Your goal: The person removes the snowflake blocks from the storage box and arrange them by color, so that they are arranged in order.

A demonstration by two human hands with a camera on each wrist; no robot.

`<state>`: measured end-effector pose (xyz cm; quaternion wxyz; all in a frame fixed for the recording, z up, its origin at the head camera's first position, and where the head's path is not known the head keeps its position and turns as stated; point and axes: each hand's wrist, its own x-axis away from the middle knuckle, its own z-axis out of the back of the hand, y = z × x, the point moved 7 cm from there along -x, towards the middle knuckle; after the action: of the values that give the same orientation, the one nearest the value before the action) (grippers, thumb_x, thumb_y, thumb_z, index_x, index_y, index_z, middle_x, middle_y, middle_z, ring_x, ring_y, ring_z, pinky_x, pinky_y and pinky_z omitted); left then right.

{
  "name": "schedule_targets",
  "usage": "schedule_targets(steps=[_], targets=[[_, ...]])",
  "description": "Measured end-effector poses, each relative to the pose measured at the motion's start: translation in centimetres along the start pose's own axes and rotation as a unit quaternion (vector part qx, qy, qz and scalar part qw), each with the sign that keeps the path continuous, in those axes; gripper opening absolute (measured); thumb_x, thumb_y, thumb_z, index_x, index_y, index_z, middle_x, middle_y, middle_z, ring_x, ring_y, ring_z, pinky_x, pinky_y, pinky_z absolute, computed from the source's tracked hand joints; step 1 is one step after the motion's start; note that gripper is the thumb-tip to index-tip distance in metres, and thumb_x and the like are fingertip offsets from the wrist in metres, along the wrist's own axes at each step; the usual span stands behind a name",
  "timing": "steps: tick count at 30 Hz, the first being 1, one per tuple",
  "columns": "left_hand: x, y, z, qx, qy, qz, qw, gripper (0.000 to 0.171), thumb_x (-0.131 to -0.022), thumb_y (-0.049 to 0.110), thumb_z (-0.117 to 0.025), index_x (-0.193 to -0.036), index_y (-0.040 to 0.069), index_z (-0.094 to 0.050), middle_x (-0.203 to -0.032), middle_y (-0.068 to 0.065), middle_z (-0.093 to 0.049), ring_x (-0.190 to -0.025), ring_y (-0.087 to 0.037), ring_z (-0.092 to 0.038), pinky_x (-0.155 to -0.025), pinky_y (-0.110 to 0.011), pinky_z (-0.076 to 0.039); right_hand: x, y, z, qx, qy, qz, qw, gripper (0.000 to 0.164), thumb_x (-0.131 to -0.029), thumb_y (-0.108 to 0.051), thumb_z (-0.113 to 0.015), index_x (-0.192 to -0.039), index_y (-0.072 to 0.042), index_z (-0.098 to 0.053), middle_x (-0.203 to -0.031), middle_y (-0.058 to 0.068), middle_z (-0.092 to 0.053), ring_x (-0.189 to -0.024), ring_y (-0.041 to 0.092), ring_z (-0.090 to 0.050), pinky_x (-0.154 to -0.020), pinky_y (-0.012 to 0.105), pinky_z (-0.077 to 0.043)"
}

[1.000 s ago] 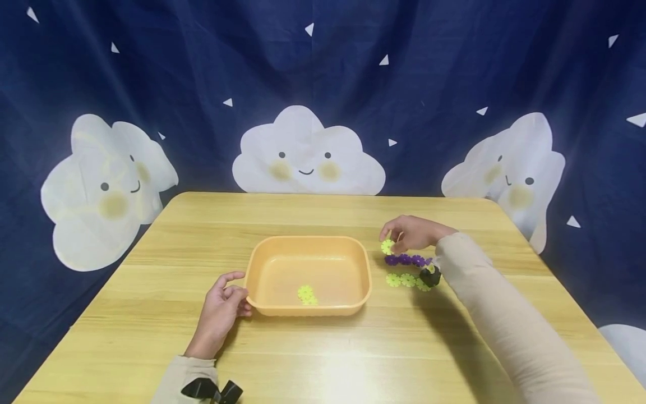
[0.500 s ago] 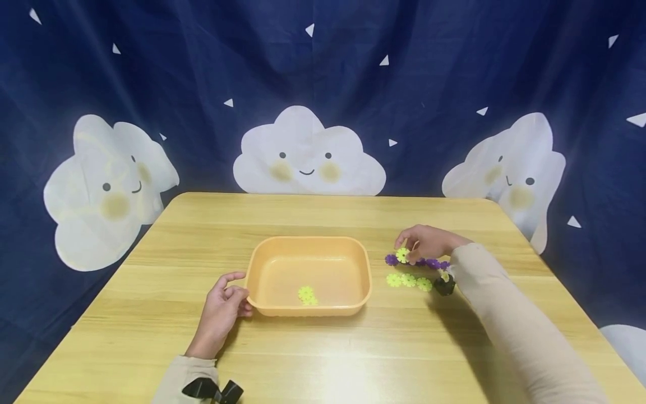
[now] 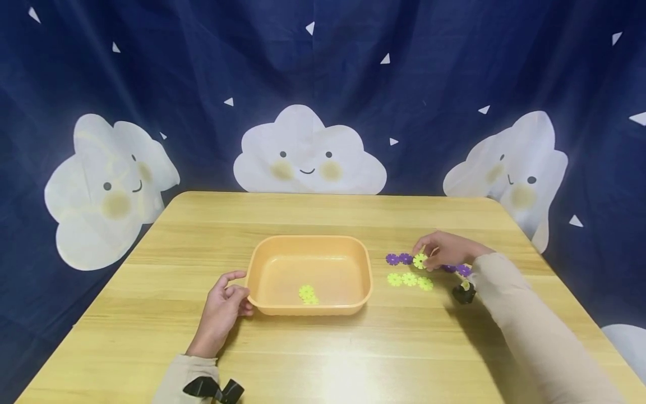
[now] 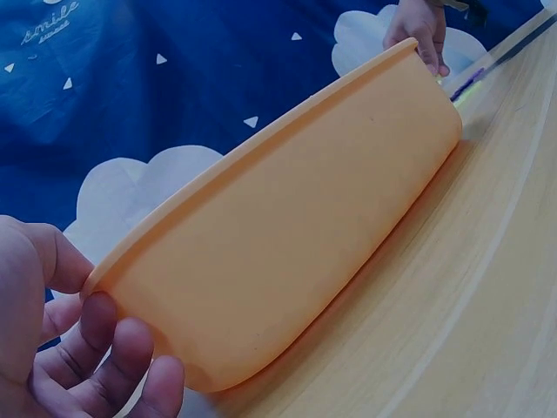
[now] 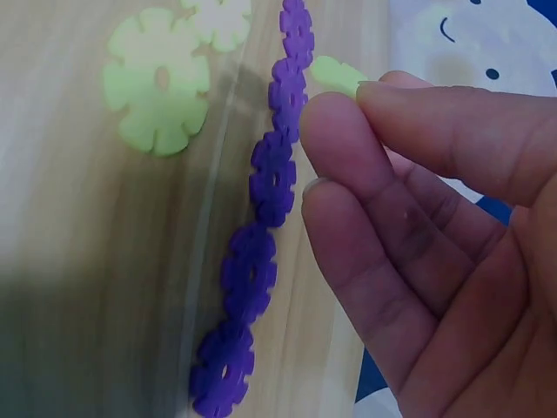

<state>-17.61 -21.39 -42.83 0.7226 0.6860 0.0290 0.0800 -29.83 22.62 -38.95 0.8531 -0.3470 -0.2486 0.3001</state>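
My left hand (image 3: 222,311) grips the left rim of an orange plastic basin (image 3: 310,310), which stands upright on the table. Two overlapping yellow-green flower-shaped pieces (image 3: 306,292) lie inside it near the front wall. To the right of the basin, my right hand (image 3: 449,248) pinches a yellow-green snowflake disc (image 3: 419,261) between thumb and fingertips. In the right wrist view a row of purple snowflake discs (image 5: 250,274) runs just beside that hand. The hand partly covers this row in the head view. Nearer me lie several yellow-green snowflake discs (image 3: 410,279) in a line.
The wooden table (image 3: 303,359) reaches back to a dark blue curtain (image 3: 434,73) printed with smiling clouds. Black wrist-camera mounts sit at the left cuff (image 3: 214,389) and below the right cuff (image 3: 464,292).
My right hand has moved right along the purple row with the yellow-green disc, uncovering the row's left end. My left hand and the basin have stayed in place.
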Motion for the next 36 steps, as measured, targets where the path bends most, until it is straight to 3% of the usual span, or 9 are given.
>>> schedule_targets(steps=[4,12,20,29,36], targets=[[0.0,0.0,0.0,0.003,0.0,0.001,1.0,0.037,-0.091,-0.006,-0.046,-0.128,-0.001,-0.042,-0.078,-0.01,-0.059,-0.063,-0.015,-0.058,-0.059,-0.029,-0.057,0.8,0.4,0.0,0.007,0.009,-0.007,1.0,0.029,-0.082,0.005,-0.067,-0.11,0.006,-0.061,-0.085,0.009,-0.062,-0.078,0.02,-0.059,-0.074,0.031,-0.055],[0.0,-0.1,0.1,0.002,0.003,0.002,1.0,0.037,-0.091,-0.007,-0.046,-0.127,0.0,-0.043,-0.078,-0.011,-0.06,-0.062,-0.014,-0.058,-0.059,-0.029,-0.057,2.6,0.5,-0.2,0.0,0.035,-0.014,0.999,0.038,-0.082,-0.002,-0.072,-0.116,0.007,-0.058,-0.1,0.009,-0.062,-0.094,0.025,-0.059,-0.079,0.031,-0.057],[0.0,-0.1,0.0,0.002,-0.001,0.006,1.0,0.037,-0.091,-0.006,-0.047,-0.128,0.0,-0.043,-0.079,-0.012,-0.059,-0.064,-0.015,-0.058,-0.06,-0.03,-0.057,4.0,1.4,-0.7,0.032,0.058,0.006,0.998,0.035,-0.081,-0.005,-0.075,-0.114,0.001,-0.064,-0.099,0.005,-0.063,-0.087,0.015,-0.057,-0.089,0.031,-0.053],[-0.1,0.0,0.1,0.006,0.002,0.006,1.0,0.038,-0.091,-0.006,-0.046,-0.128,0.0,-0.041,-0.078,-0.01,-0.059,-0.063,-0.015,-0.058,-0.059,-0.03,-0.057,5.3,2.2,-1.0,0.047,0.065,-0.016,0.997,0.028,-0.083,-0.005,-0.073,-0.11,-0.003,-0.066,-0.101,0.004,-0.064,-0.091,0.017,-0.06,-0.087,0.029,-0.054],[-0.2,-0.1,-0.1,0.007,0.0,0.008,0.9999,0.038,-0.091,-0.006,-0.046,-0.128,0.0,-0.041,-0.076,-0.009,-0.059,-0.062,-0.015,-0.058,-0.059,-0.029,-0.057,5.7,2.4,-1.5,0.08,0.088,0.024,0.993,0.026,-0.082,-0.008,-0.076,-0.106,-0.003,-0.067,-0.093,0.0,-0.063,-0.082,0.011,-0.057,-0.079,0.03,-0.057]])
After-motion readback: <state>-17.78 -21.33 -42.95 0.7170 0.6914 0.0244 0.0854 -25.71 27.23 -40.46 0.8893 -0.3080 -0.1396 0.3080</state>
